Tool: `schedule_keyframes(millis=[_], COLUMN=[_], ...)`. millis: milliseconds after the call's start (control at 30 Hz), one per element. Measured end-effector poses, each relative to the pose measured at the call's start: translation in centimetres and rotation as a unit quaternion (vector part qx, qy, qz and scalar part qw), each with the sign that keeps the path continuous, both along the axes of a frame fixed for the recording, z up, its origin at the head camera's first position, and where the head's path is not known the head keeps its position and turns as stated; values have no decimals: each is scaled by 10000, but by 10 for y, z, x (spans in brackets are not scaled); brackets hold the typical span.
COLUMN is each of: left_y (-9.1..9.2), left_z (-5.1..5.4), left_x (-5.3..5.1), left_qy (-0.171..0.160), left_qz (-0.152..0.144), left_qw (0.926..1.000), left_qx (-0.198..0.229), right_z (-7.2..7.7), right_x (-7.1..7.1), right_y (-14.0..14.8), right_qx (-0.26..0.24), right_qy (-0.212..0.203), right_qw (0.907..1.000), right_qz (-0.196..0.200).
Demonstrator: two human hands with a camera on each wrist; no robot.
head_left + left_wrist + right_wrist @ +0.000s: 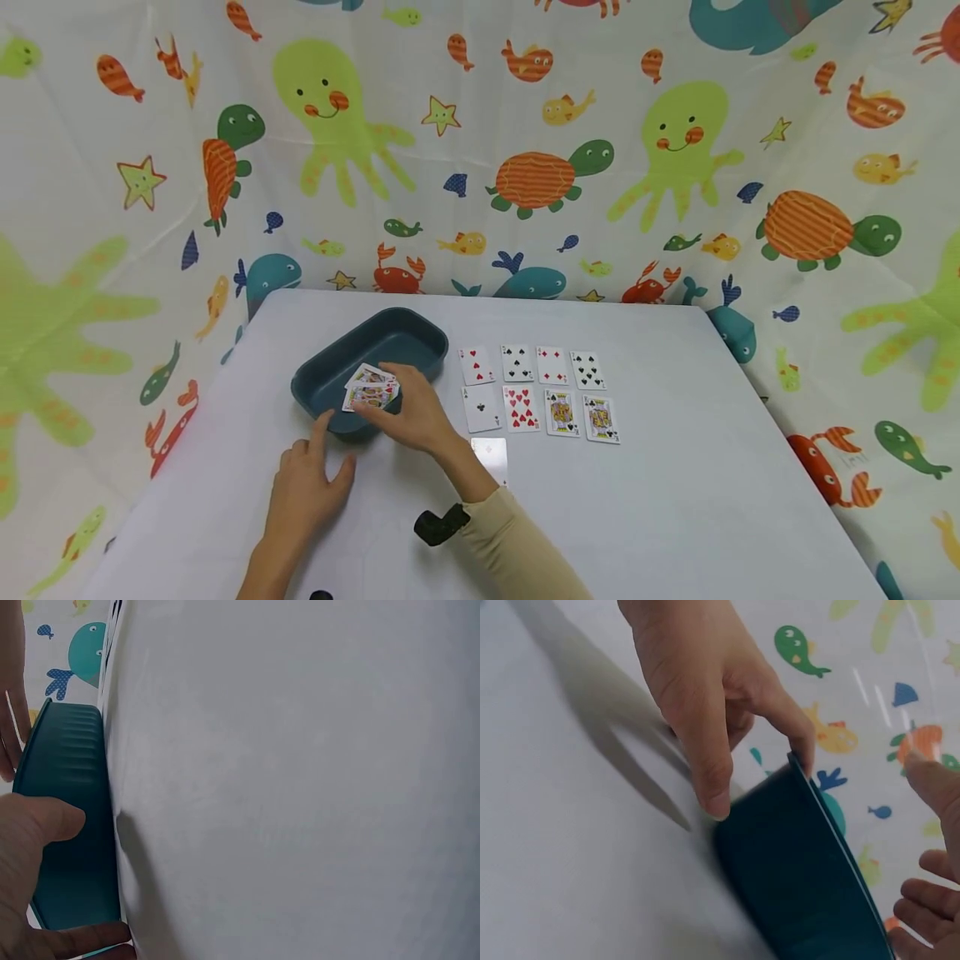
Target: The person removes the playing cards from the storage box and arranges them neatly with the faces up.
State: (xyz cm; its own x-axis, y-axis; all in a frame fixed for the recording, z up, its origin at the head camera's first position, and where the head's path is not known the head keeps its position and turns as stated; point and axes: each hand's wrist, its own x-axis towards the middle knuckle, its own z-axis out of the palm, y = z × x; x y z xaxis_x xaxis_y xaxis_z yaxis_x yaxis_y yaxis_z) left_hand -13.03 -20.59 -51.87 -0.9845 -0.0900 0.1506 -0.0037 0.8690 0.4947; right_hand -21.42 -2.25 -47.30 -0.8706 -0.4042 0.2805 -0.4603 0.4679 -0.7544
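Observation:
A dark teal tray (408,325) stands at the left of the table, with several playing cards (360,398) face up inside; face cards show on top. Over it reaches my right hand (412,412), thumb and fingers spread about the cards; whether they touch is unclear. In the right wrist view the right hand (934,877) appears at the right edge, no card visible in it. My left hand (303,483) is at the tray's near left corner, index fingertip on the rim and thumb apart. The left wrist view shows the left thumb (60,819) before the tray's outer wall (71,870).
Two rows of face-up cards (520,408) lie right of the tray. Below them is a single card (489,458), partly behind my right forearm. White cloth covers the table (675,467). A printed sea-animal curtain (480,125) hangs behind and along the sides.

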Motion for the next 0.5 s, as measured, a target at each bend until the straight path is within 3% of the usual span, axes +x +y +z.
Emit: schedule_keyframes(millis=[133, 300, 400, 500], left_y=[0, 0, -1, -1], left_z=[0, 0, 0, 0], left_x=[0, 0, 0, -1], left_qy=[-41, 30, 27, 64], left_qz=[11, 14, -9, -56], left_qw=[10000, 10000, 10000, 10000], left_qx=[-27, -15, 13, 30], right_z=[-1, 5, 8, 8], right_x=[-9, -18, -23, -28], right_y=[-12, -30, -41, -53], right_qx=[212, 1057, 1784, 2639], right_qy=[28, -191, -191, -201], right_qw=[9997, 9925, 9792, 9563], right_qz=[-115, -576, -945, -1243])
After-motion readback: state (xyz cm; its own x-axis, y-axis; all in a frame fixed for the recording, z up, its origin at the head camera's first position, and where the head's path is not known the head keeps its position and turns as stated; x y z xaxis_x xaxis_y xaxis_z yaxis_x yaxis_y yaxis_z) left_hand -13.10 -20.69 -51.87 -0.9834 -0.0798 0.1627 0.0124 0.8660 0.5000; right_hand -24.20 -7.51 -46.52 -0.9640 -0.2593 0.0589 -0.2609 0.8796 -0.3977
